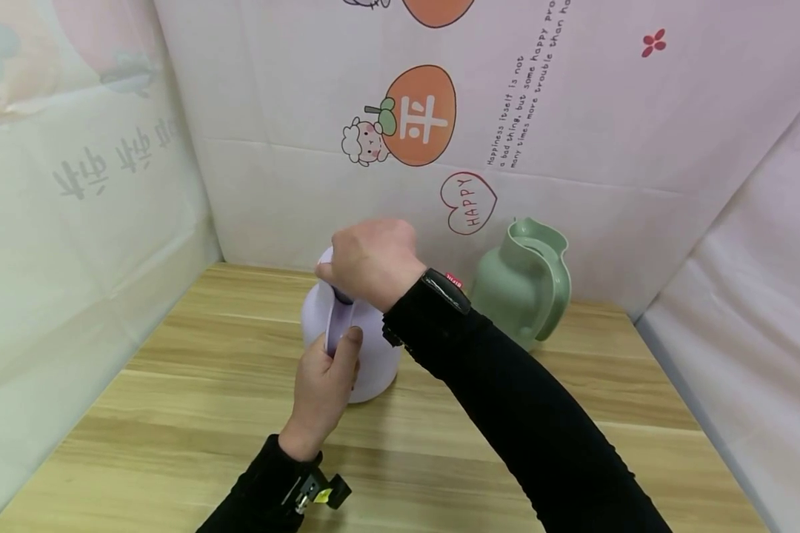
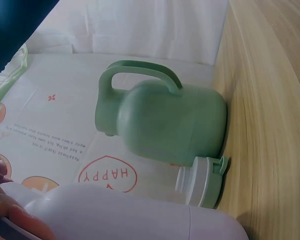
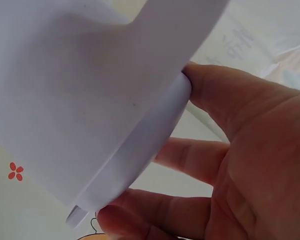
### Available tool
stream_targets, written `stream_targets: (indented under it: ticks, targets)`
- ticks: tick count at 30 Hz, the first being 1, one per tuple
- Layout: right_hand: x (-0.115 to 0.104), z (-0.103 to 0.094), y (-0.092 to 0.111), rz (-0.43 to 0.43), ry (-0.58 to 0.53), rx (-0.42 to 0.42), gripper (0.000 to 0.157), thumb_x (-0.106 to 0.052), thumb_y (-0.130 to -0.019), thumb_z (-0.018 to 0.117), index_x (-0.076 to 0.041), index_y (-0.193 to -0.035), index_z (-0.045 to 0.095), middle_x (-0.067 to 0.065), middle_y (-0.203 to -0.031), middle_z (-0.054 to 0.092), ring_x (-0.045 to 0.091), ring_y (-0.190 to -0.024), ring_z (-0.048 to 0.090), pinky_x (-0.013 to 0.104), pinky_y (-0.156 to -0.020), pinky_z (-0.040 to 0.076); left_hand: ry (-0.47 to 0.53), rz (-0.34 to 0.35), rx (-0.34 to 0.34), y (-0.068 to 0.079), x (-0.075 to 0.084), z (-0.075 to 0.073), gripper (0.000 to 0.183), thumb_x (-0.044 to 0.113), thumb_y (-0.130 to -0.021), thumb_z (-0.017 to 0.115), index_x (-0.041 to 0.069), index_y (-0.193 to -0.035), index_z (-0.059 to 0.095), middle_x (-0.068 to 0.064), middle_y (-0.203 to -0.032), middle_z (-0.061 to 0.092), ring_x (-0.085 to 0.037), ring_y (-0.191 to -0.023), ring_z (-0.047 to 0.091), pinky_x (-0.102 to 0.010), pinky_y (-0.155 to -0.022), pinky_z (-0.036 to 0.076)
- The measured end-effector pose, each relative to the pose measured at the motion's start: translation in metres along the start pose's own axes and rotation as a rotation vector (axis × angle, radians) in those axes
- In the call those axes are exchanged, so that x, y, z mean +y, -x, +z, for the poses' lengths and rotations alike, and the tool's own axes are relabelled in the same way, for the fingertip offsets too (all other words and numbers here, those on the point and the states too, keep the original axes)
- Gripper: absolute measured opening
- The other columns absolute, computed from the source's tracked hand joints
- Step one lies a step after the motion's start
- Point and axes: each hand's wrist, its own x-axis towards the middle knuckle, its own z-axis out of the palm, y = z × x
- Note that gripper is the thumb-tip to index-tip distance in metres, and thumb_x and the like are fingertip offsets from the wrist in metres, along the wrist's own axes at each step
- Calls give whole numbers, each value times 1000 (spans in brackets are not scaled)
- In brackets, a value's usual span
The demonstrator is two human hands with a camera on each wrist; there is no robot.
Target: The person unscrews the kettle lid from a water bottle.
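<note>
wooden table (image 1: 193, 414) bears 2 jugs: 1 lilac (image 1: 373, 363), 1 green (image 1: 523, 285).

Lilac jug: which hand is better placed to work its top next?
Right, probably. The right hand is curled over the top of the lilac jug, while the left hand grips its handle, so it looks committed to steadying it.

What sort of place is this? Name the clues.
Probably a staged tabletop recording booth: a wooden table walled in by cartoon-printed cloth, with only a lilac jug and a green jug on it.
</note>
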Motion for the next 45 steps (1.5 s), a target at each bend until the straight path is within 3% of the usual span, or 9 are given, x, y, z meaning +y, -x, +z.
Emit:
stream_targets:
  ticks: [5,9,13,20,23,30,45]
  targets:
    - [5,-2,-1,-49,-33,-22,45,-56,-101,51,-21,-72,50,-6,-70,44,14,-64,53,32,-51,36,0,-5,11,0,-1,0,45,33,-109,54,10,-71,48,2,-58,49,-10,-49,44,-25,-46,34]
    - [10,-2,-2,-97,-77,-18,35,-48,-98,55,-21,-75,56,-5,-71,49,15,-66,54,33,-52,38,14,5,11,0,-2,0,45,33,-109,55,9,-71,48,1,-58,49,-11,-49,44,-26,-46,35]
    - [15,-2,-3,-136,-102,-20,26,-47,-97,58,-24,-88,64,-5,-77,58,16,-74,57,35,-57,42,12,8,14,0,-2,0,45,33,-109,55,9,-71,49,1,-58,49,-12,-49,45,-27,-46,36]
    - [22,-1,-5,-196,-135,-35,16,-42,-95,61,-30,-105,66,-5,-86,64,18,-82,58,34,-62,42,-3,22,14,0,-3,0,46,32,-109,55,10,-69,49,1,-56,49,-12,-48,45,-27,-45,35]
    - [26,-1,-5,-231,-160,-33,19,-38,-93,62,-32,-111,66,-6,-90,66,19,-85,59,34,-64,43,-7,23,16,0,-3,1,45,32,-109,56,10,-70,49,1,-56,49,-12,-48,45,-27,-45,35]
    - [33,1,-6,-292,-207,-52,45,-36,-93,64,-37,-138,63,-10,-110,68,20,-96,60,35,-77,49,-2,21,18,0,-2,1,45,31,-109,56,10,-70,50,1,-56,48,-12,-47,44,-27,-44,34]
    - [36,3,-6,-339,-313,-96,52,-40,-99,63,-30,-149,55,-5,-127,67,17,-109,59,34,-98,47,12,27,12,0,-2,1,45,28,-109,56,9,-69,48,2,-55,47,-11,-46,43,-27,-44,34]
